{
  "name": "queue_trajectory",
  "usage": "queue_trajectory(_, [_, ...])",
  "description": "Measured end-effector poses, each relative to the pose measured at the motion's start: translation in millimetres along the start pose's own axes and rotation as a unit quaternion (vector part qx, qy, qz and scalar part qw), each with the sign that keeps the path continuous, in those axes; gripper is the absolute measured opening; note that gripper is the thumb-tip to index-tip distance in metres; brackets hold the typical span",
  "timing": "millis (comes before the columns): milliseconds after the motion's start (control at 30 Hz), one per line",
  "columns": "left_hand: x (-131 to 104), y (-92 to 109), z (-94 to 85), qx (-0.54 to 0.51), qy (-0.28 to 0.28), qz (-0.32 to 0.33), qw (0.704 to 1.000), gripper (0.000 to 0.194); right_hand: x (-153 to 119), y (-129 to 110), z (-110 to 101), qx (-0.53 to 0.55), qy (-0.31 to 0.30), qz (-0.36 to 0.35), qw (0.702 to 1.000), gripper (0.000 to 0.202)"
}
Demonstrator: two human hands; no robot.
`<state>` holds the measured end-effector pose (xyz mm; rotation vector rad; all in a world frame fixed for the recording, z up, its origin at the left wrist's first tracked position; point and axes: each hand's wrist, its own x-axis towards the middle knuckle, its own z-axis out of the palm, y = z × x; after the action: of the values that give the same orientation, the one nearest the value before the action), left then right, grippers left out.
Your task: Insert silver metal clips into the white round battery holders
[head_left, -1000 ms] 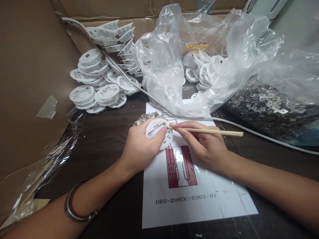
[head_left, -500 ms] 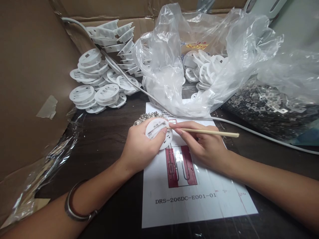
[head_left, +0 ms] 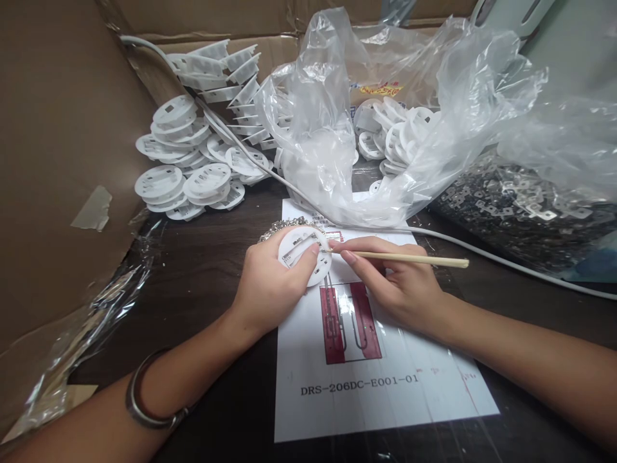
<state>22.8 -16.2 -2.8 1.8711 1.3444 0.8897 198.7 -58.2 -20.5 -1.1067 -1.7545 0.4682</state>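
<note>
My left hand (head_left: 270, 276) grips a round white plastic disc (head_left: 299, 242) with slots, its thumb pressed on the face. In my right hand (head_left: 393, 276) is a thin wooden stick (head_left: 414, 258), pinched between thumb and fingers, its tip at the disc's right edge. A pile of small metal pieces (head_left: 289, 223) lies just behind my left hand, partly hidden by it. Both hands are over a printed sheet (head_left: 347, 408) with a red and black drawing.
Stacked white discs (head_left: 207, 183) stand at the back left. Behind the sheet is a clear plastic bag (head_left: 328, 148) with more discs near it. A bag of metal parts (head_left: 511, 212) lies at the right. A white cable (head_left: 463, 244) crosses the table.
The disc has shifted slightly left and up with my left thumb. My right hand and the stick have moved slightly to the right.
</note>
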Motion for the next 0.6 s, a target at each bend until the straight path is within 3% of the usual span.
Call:
queue_trajectory(333, [-1.3, 0.1, 0.3, -0.015, -0.010, 0.000, 1.000, 0.020, 0.0, 1.8, 2.0, -0.019, -0.003, -0.008, 1.000, 0.018])
queue_trajectory(600, [-1.7, 0.8, -1.9, -0.022, 0.000, 0.015, 1.000, 0.020, -1.5, -1.5, -3.5, 0.033, 0.062, 0.081, 0.994, 0.019])
